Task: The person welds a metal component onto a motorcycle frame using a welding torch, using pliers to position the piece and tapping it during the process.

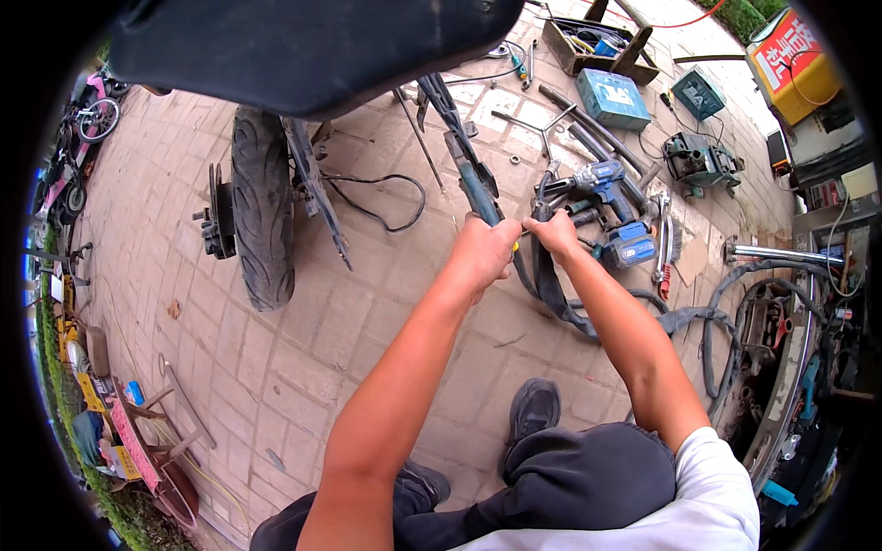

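My left hand is closed round a teal-grey bar-like piece that meets a black metal bracket under the dark overhanging body of a vehicle. Just to its right, my right hand grips the end of a dark sleeved hose, which trails across the paving. A thick black tyre with a hub stands to the left, beside a hanging metal strut. Beyond my right hand lie a blue drill and a blue battery tool.
On the paving at right are pipes, wrenches, a teal case, a wooden tool tray, a green machine and a cluttered bench. A small stool and pink bike are at left.
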### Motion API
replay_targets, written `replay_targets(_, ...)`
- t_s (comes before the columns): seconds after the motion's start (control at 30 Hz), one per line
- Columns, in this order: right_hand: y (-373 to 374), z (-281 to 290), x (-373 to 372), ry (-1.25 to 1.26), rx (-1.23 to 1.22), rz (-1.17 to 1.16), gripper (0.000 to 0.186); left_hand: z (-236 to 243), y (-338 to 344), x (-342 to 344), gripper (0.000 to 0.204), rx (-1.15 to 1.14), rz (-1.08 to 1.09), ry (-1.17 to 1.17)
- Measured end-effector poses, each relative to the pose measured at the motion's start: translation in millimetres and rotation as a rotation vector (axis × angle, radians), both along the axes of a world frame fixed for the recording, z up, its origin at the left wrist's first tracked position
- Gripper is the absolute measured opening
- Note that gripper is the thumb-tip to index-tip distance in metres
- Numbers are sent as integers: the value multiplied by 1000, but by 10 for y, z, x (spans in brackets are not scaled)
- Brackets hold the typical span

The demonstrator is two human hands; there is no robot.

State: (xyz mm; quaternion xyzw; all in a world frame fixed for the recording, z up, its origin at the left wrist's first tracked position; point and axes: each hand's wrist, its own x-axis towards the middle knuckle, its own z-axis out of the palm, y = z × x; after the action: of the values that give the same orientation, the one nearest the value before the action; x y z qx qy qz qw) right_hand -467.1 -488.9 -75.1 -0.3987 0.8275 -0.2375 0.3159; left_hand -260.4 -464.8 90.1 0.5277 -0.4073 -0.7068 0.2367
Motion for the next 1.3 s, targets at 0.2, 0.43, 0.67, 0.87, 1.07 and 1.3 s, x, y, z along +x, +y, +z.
replay_targets(0.2, 61, -127, -265, -265, -17, -221, 43, -38, -28, -122, 20, -13, -20, 22)
replay_targets(0.43, 757, 1412, 136, -481, -404, 40, 24, -6, 6, -1, 22, -16, -2, -6)
replay_targets(0.67, 1172, 2400, 415, -322, -271, 332, 48, -47, -18, -18, 23, -29, -41, -7)
replay_targets(0.87, 904, 2898, 639, -263, -15, 476, 40, -31, -11, -36, 24, -13, -32, 3)
replay_targets(1.07, 726, 2888, 845, -61, 21, 557, 38, -65, -8, -39, 42, -30, 53, -7)
replay_targets(1.3, 759, 2763, 908, 49, -50, 555, 39, -222, -18, -134, 14, -136, -20, 45)
